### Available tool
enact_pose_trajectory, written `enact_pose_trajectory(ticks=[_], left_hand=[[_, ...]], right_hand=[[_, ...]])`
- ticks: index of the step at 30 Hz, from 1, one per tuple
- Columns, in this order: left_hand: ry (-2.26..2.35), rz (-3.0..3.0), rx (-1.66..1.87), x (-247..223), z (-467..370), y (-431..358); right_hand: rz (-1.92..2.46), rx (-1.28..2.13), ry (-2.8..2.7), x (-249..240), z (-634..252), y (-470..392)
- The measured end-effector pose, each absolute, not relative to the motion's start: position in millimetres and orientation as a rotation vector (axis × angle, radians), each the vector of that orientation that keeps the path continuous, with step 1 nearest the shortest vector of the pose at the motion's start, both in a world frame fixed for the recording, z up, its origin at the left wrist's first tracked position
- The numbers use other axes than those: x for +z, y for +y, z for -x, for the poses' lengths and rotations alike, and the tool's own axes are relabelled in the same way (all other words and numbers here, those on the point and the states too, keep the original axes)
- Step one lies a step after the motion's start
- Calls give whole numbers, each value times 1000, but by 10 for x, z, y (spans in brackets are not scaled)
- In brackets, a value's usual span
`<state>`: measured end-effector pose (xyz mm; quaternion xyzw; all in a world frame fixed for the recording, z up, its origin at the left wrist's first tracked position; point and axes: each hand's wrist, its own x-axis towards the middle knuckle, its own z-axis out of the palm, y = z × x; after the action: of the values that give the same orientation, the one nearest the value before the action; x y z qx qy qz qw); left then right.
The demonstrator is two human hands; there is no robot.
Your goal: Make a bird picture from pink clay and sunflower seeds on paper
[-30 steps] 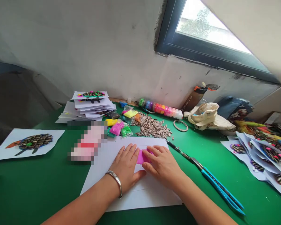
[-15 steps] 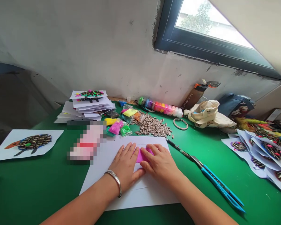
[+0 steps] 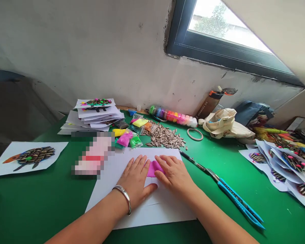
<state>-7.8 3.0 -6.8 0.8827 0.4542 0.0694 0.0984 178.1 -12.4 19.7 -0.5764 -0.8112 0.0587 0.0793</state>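
Note:
A flattened piece of pink-purple modelling clay (image 3: pixel 153 169) lies on a white sheet of paper (image 3: pixel 139 217) that bears a few thin drawn lines. My left hand (image 3: pixel 136 176) rests flat on the paper, its fingers stretched out and the fingertips along the clay's left edge. On the other side my right hand (image 3: pixel 174 173) is spread out, with its fingers over the clay's right part and hiding it there. The left wrist wears a silver bracelet (image 3: pixel 124 196).
Behind the paper lie clay packets (image 3: pixel 124 138) and a heap of sunflower seeds (image 3: pixel 165 135). A pen (image 3: pixel 193 161) and a blue cutter (image 3: pixel 240 203) lie on the right. Seed pictures stand in a stack (image 3: pixel 96 115), as a single sheet (image 3: pixel 51 161) and in a pile (image 3: pixel 279 169).
My right hand has shifted slightly on the clay, with its thumb a little further right, and more of the clay shows between the hands. My left hand has hardly moved.

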Motion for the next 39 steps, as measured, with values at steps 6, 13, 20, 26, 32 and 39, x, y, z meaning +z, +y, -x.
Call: enact_pose_trajectory(ticks=[6, 13, 20, 26, 32, 39], left_hand=[[1357, -2626, 151, -57, 71, 29], [1339, -2624, 208, -59, 75, 24], [1334, -2629, 235, -70, 82, 24], [1361, -2603, 199, -69, 69, 31], [1368, -2561, 219, -83, 68, 50], [1370, -2575, 238, -102, 75, 51]], right_hand=[[1727, 88, -2429, 140, -1775, -107], [1733, 141, -2421, 152, -1803, -104], [1741, 136, -2426, 147, -1793, -118], [1763, 221, -2366, 117, -1726, -85], [1696, 260, -2420, 115, -1715, -86], [1675, 288, -2421, 119, -1736, -106]])
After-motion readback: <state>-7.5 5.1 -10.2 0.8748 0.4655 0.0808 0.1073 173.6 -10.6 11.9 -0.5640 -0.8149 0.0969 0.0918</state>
